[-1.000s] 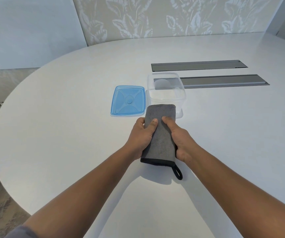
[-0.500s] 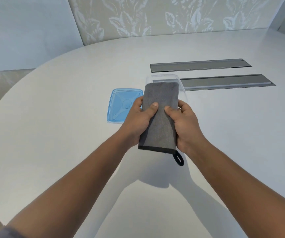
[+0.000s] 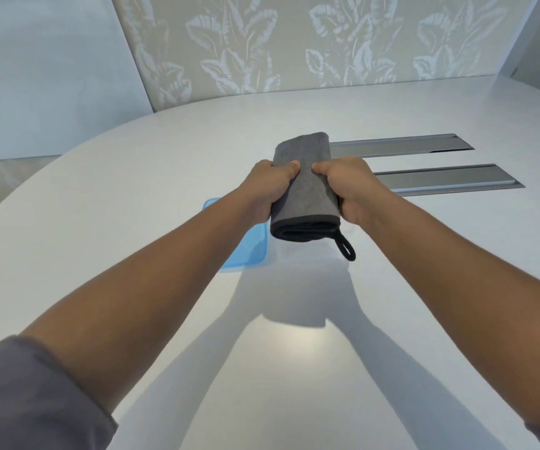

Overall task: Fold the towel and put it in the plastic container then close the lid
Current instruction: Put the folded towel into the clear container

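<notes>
1. Folded grey towel (image 3: pixel 306 186) held up above the white counter (image 3: pixel 132 196), gripped from both sides, long axis pointing away from the camera.
2. Left hand (image 3: pixel 267 190) on the towel's left edge: thumb on top, fingers (image 3: pixel 262 217) curled under, gripping the cloth.
3. Right hand (image 3: pixel 349 186) on the towel's right edge: thumb on top, fingers wrapped round the side and underneath, gripping the cloth.
4. Near end of towel shows stacked dark-edged layers; black hanging loop (image 3: pixel 346 248) dangling from its lower right corner.
5. Far end of towel rounded over at a fold.
6. Blue plastic lid (image 3: pixel 249 251) flat on the counter, just left of and below the towel, mostly covered by the left forearm.
7. Plastic container not made out; spot beneath towel and hands hidden.
8. Two long grey recessed slots (image 3: pixel 424 181) set in the counter beyond and right of the hands.
9. Shadows of arms and towel cast on the counter toward the camera.
10. Grey sleeve (image 3: pixel 28 394) on the left upper arm at lower left.
11. Leaf-patterned wall panel (image 3: pixel 294 43) behind the counter.
</notes>
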{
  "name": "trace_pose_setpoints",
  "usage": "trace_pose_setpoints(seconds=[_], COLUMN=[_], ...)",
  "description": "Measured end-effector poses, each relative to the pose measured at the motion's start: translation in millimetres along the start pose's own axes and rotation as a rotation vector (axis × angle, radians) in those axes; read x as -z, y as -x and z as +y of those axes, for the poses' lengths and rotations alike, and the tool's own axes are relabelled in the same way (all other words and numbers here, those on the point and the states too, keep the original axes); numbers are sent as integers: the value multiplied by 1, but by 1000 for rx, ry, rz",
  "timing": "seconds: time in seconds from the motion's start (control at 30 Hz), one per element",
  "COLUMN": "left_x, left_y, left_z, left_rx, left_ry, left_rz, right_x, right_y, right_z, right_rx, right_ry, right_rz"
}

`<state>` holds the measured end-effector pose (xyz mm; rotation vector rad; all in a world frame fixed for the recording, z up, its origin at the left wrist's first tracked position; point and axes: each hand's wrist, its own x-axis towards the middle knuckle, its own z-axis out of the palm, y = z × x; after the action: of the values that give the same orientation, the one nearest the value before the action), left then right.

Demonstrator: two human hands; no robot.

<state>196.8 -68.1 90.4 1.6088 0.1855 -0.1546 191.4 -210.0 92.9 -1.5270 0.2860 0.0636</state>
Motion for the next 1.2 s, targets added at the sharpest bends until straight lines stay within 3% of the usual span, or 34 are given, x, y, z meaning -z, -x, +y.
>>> trace_pose_setpoints(seconds=[0.3, 0.47, 0.77, 1.2], left_x=[-19, -26, -39, -47], left_y=[-46, -46, -47, -58], left_z=[-7, -10, -14, -32], left_rx=[99, 212, 222, 245], left_ry=[-57, -181, -501, -510], left_rz=[60, 44, -15, 7], right_x=[-3, -1, -9, -13], right_y=[-54, -65, -68, -72], right_z=[8, 22, 29, 46], right_rx=[-28, -82, -74, -122], right_ry=[148, 329, 575, 670], right_rz=[35, 4, -39, -143])
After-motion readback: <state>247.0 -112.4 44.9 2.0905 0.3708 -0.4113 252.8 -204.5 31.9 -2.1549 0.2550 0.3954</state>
